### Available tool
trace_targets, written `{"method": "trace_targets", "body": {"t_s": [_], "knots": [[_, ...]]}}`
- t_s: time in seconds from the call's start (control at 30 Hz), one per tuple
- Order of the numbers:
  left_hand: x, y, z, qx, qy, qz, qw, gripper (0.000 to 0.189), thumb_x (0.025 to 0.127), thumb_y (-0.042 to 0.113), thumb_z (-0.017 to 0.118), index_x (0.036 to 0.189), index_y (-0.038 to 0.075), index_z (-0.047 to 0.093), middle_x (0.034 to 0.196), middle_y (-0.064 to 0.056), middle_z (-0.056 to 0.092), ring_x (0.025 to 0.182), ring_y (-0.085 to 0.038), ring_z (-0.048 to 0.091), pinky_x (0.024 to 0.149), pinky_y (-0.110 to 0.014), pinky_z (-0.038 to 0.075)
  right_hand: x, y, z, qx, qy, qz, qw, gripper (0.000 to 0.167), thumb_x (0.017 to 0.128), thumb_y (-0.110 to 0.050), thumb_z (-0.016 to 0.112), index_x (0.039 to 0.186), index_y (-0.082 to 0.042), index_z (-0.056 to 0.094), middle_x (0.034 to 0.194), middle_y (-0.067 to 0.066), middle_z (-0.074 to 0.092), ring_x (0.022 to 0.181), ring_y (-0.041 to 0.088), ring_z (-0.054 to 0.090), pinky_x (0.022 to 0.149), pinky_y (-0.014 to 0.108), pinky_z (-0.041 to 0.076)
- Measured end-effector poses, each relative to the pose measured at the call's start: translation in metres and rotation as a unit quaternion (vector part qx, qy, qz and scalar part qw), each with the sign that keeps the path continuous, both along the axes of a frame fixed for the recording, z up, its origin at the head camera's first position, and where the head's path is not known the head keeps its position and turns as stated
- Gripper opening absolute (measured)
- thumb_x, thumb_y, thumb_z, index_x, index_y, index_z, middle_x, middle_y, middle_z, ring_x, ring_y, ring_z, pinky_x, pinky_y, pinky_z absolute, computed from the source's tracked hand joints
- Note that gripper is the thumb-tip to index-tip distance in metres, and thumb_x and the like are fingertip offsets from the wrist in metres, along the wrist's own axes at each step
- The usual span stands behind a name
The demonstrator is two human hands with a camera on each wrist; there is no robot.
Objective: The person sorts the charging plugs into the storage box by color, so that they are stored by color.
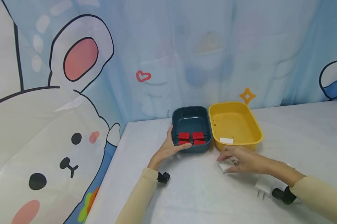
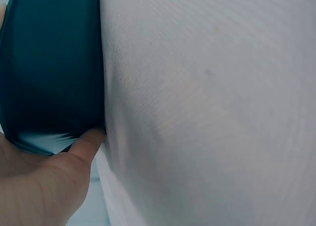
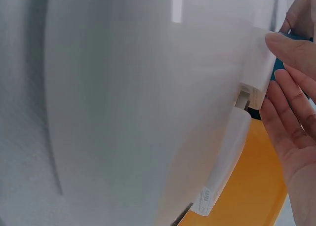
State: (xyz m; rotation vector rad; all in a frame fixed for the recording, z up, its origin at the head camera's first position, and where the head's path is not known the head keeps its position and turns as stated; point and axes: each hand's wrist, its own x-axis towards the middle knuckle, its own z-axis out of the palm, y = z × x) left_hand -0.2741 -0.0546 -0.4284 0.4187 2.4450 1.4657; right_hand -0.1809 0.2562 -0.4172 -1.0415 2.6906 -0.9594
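My left hand (image 1: 169, 146) grips the near left corner of a dark teal bin (image 1: 192, 112), fingers along its left side and thumb at the near wall. In the left wrist view the thumb (image 2: 84, 149) presses against the bin's wall (image 2: 54, 63). Several red blocks (image 1: 198, 136) lie inside it. My right hand (image 1: 242, 160) pinches a small white plug adapter (image 1: 224, 166) just above the table, in front of the yellow bin (image 1: 232, 107). The right wrist view shows the thumb on the adapter's side (image 3: 256, 63).
A white rectangular piece (image 1: 226, 140) lies in the yellow bin. Beneath my right forearm rests another white adapter (image 1: 263, 185) with two prongs; things beside it are partly hidden by the arm. Close to the right wrist camera, a large white surface (image 3: 138, 88) fills most of the view.
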Motion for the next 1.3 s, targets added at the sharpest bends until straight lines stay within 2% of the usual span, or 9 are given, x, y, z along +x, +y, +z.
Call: {"method": "trace_targets", "body": {"t_s": [0.27,0.4,0.67,0.8,0.97,1.07,1.17,1.3], "knots": [[-0.002,0.0,-0.004,0.003,-0.001,0.003,1.0,0.121,0.087,0.049,0.081,0.169,0.02,-0.003,0.172,-0.013,0.018,0.154,-0.032,0.024,0.12,-0.061,0.032,-0.001,0.002,-0.006,0.01,-0.022,-0.012,0.9996,0.04,0.078,-0.02,0.094,0.113,-0.01,0.077,0.106,-0.01,0.066,0.091,0.006,0.06,0.082,0.025,0.058],[-0.002,0.001,-0.003,0.003,-0.002,0.003,1.0,0.119,0.087,0.048,0.08,0.168,0.019,-0.003,0.172,-0.012,0.018,0.154,-0.032,0.024,0.12,-0.06,0.032,-0.001,0.005,-0.009,0.015,-0.018,-0.013,0.9996,0.041,0.077,-0.022,0.095,0.113,-0.01,0.077,0.103,-0.011,0.065,0.087,0.004,0.054,0.075,0.024,0.054],[-0.001,0.001,0.0,0.001,-0.003,0.003,1.0,0.119,0.088,0.047,0.08,0.169,0.022,-0.003,0.173,-0.011,0.017,0.154,-0.031,0.024,0.12,-0.061,0.031,-0.003,0.005,-0.011,0.025,-0.019,-0.023,0.9993,0.042,0.078,-0.022,0.094,0.114,-0.009,0.078,0.1,-0.011,0.063,0.083,0.003,0.051,0.07,0.022,0.05],[-0.001,-0.001,-0.001,0.0,-0.001,0.0,1.0,0.119,0.088,0.046,0.08,0.168,0.02,-0.003,0.172,-0.013,0.017,0.154,-0.032,0.025,0.12,-0.061,0.031,-0.001,0.003,-0.013,0.023,-0.017,-0.021,0.9994,0.041,0.078,-0.023,0.094,0.114,-0.009,0.078,0.102,-0.01,0.064,0.083,0.003,0.051,0.069,0.022,0.05],[-0.001,-0.001,-0.006,0.003,0.003,-0.003,1.0,0.118,0.088,0.045,0.08,0.168,0.018,-0.002,0.171,-0.014,0.02,0.153,-0.032,0.026,0.12,-0.06,0.033,0.002,0.0,-0.013,0.023,-0.024,-0.015,0.9993,0.04,0.078,-0.025,0.094,0.113,-0.013,0.078,0.107,-0.011,0.065,0.088,0.004,0.053,0.078,0.023,0.055],[0.0,-0.001,-0.007,0.001,0.004,-0.003,1.0,0.118,0.088,0.046,0.08,0.168,0.018,-0.002,0.171,-0.014,0.02,0.153,-0.033,0.027,0.119,-0.061,0.034,0.005,-0.001,-0.008,0.025,-0.021,-0.001,0.9995,0.04,0.079,-0.027,0.093,0.114,-0.016,0.078,0.109,-0.013,0.065,0.093,0.004,0.056,0.084,0.026,0.057],[0.0,0.0,-0.006,-0.004,0.002,0.0,1.0,0.118,0.088,0.047,0.08,0.169,0.019,-0.002,0.172,-0.014,0.019,0.153,-0.033,0.026,0.119,-0.062,0.033,0.006,-0.001,0.007,0.013,0.0,0.003,0.9999,0.039,0.08,-0.029,0.092,0.115,-0.019,0.078,0.111,-0.016,0.065,0.097,0.004,0.056,0.087,0.028,0.055],[0.0,0.0,-0.003,-0.005,0.002,0.006,1.0,0.118,0.088,0.048,0.08,0.169,0.02,-0.001,0.172,-0.014,0.018,0.153,-0.033,0.025,0.119,-0.062,0.033,-0.003,0.007,0.029,-0.037,0.072,-0.019,0.9965,0.038,0.081,-0.023,0.093,0.116,-0.018,0.078,0.111,-0.013,0.066,0.096,0.008,0.056,0.082,0.027,0.055]]}}
